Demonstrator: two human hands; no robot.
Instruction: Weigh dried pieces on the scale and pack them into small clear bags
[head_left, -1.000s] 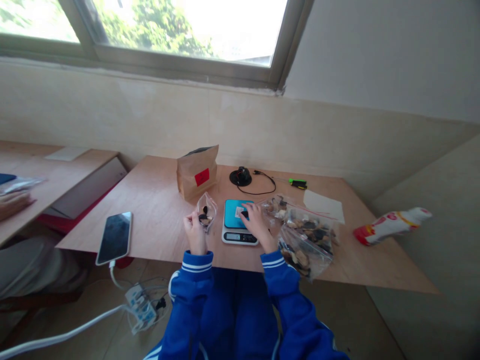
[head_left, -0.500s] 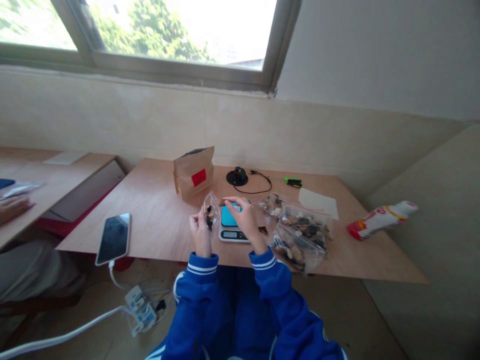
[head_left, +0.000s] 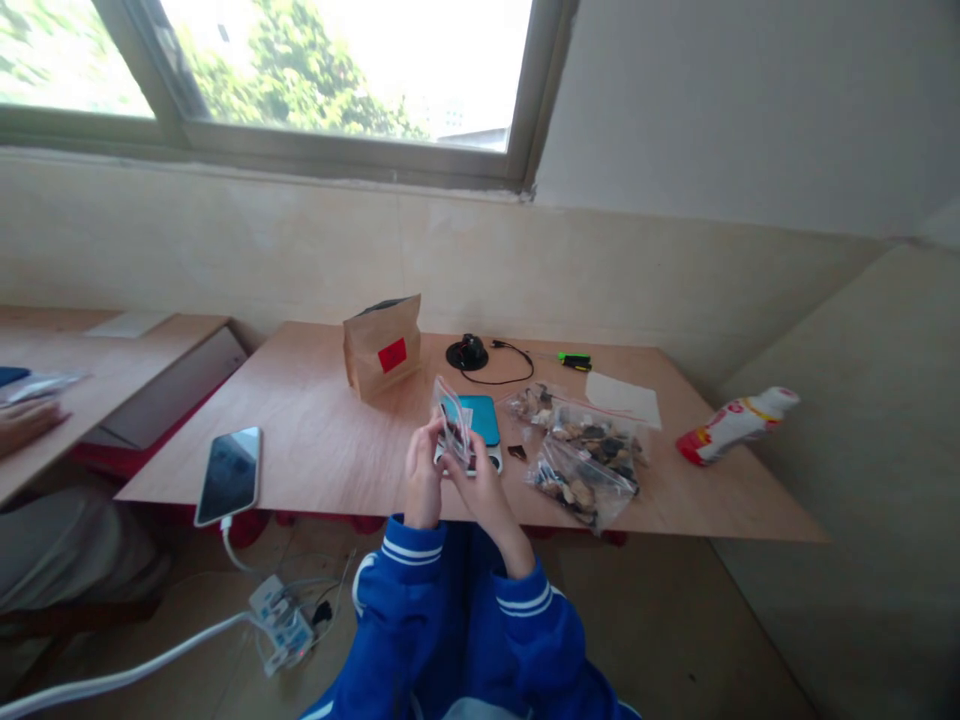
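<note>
Both hands grip one small clear zip bag with dark bits inside, held up in front of the scale. My left hand is closed on its left side. On the lower right side, my right hand is closed on the same bag. Behind them lies a digital scale with a blue-green top, its front partly covered by my hands. A small brown dried piece rests on the table just right of the scale. Several clear bags of dried brown and black pieces lie further right.
A brown paper bag stands at the back left. Behind the scale are a black round-based device with a cable and a green-black tool. A bottle leans at right; a charging phone lies left. Another person's hand is far left.
My right hand has come down and left from above the scale onto the small bag. The brown piece it pinched no longer shows. My left hand and bag have shifted right.
</note>
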